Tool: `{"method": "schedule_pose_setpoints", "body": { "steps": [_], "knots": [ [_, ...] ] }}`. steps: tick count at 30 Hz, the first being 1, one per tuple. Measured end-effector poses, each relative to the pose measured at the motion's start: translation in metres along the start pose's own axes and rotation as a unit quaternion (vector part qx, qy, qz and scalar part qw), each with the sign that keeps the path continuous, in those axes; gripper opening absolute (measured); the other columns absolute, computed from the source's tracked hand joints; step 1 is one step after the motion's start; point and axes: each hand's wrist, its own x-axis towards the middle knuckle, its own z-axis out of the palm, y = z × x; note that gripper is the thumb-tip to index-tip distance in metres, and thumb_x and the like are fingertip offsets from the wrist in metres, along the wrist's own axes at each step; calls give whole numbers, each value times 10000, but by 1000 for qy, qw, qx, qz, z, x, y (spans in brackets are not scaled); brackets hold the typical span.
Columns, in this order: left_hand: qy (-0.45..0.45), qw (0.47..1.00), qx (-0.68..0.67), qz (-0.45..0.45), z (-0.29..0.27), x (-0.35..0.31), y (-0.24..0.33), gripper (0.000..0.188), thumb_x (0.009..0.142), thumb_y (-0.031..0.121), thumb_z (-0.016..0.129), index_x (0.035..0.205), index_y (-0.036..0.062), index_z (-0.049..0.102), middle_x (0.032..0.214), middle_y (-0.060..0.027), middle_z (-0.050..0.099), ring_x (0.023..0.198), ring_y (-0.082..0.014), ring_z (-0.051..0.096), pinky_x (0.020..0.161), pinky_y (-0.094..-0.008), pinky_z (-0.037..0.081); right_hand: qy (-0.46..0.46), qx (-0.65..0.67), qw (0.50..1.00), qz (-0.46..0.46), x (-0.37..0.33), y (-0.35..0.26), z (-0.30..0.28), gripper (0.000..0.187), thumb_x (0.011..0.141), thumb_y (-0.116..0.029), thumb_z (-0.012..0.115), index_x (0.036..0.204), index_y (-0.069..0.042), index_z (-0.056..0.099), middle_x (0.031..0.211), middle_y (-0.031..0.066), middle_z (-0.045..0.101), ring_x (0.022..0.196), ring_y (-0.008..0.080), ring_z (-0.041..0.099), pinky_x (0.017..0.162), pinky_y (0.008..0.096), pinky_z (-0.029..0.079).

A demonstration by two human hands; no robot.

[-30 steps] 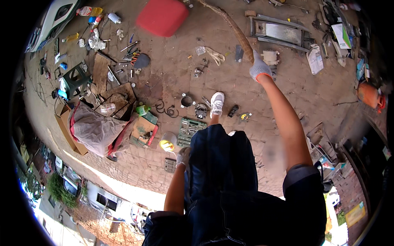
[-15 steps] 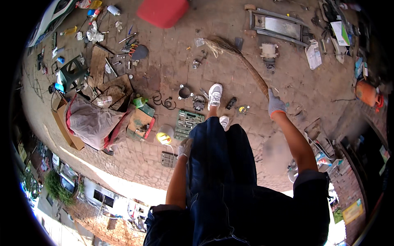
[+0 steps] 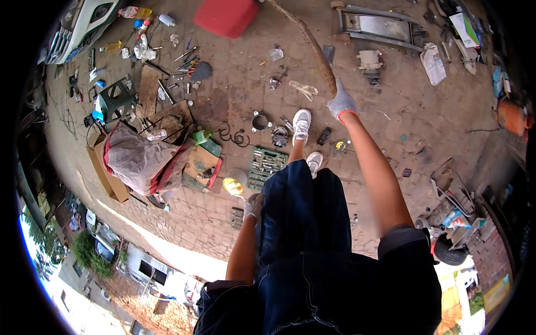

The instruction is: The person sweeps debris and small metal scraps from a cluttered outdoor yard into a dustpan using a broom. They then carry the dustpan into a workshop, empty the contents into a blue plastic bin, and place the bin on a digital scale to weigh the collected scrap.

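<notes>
Fingers (image 3: 341, 99) around worn brown broom handle (image 3: 312, 44)

Both hands wear pale grey knitted work gloves: the right hand (image 3: 341, 103) has one with an orange band at the cuff, the left hand (image 3: 253, 205) a matching glove. The forearms are bare below short dark sleeves; the right sleeve (image 3: 399, 237) shows a lighter grey rolled edge. Dark blue denim trousers (image 3: 304, 212) with visible seams cover the legs. Beyond the trousers are white trainers (image 3: 301, 124) with pale soles, one ahead of the other.
</notes>
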Motion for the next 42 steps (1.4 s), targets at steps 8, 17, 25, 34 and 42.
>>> {"method": "schedule_pose_setpoints", "body": {
  "steps": [8,17,25,34,42],
  "knots": [
    [18,967,-230,-104,11,-5,-13,261,868,195,484,1064,86,618,1047,-137,622,794,-240,622,725,-331,503,5,-143,989,29,37,11,-2,734,786,-143,543,1428,-231,200,1145,221,581,1058,380,571,881,452,455],
    [22,985,-152,-81,30,-9,18,243,876,177,457,1045,129,624,1037,-139,619,890,-291,607,775,-353,492,15,160,987,-16,-161,150,57,859,687,-79,622,1438,-216,227,972,146,612,671,265,617,587,363,507],
    [19,996,-83,9,36,-4,-4,248,833,97,491,1042,155,612,1051,-137,611,927,-320,599,804,-389,493,-228,586,771,100,-141,7,111,340,804,-101,630,1116,-86,494,606,17,515,387,119,462,338,273,381],
    [17,975,-220,-3,32,4,-36,238,880,189,511,1000,20,628,907,-58,613,744,-106,577,612,-214,446,-168,738,613,227,-125,30,142,165,824,-101,636,965,-134,557,606,-4,509,437,103,481,334,238,377],
    [0,996,35,87,17,3,10,205,847,144,470,969,95,626,995,-163,628,895,-341,600,770,-383,486,-99,768,577,261,-245,108,97,130,877,-155,591,982,-162,515,666,6,515,466,59,450,374,183,369]
  ]
}}
